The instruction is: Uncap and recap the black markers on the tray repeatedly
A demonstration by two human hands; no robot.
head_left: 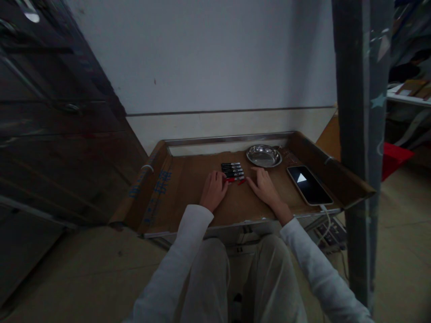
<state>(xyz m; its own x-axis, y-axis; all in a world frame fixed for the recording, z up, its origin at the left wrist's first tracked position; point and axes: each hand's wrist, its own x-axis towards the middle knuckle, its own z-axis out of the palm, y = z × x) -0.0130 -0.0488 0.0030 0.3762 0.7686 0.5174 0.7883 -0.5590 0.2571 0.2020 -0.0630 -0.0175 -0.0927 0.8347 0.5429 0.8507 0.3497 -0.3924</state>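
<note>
Several black marker pens [232,169] lie side by side in a row on the cardboard, their silvery ends pointing right. At the near side of the row is a red marker pen [235,179], with a further red piece [241,182] just by its right end; I cannot make out whether that is a second pen. My left hand [214,187] is at the left end of the red marker, its finger and thumb closed around that end. My right hand [265,185] rests on the cardboard with fingers apart, the thumb tip close to the red piece.
A round steel dish [264,156] sits at the back right. Nearer on the right lies a phone [310,185] with a white cable [327,224] hanging over the front edge. Cardboard [188,193] lines the small table, its sides raised. A grey post [362,134] stands right.
</note>
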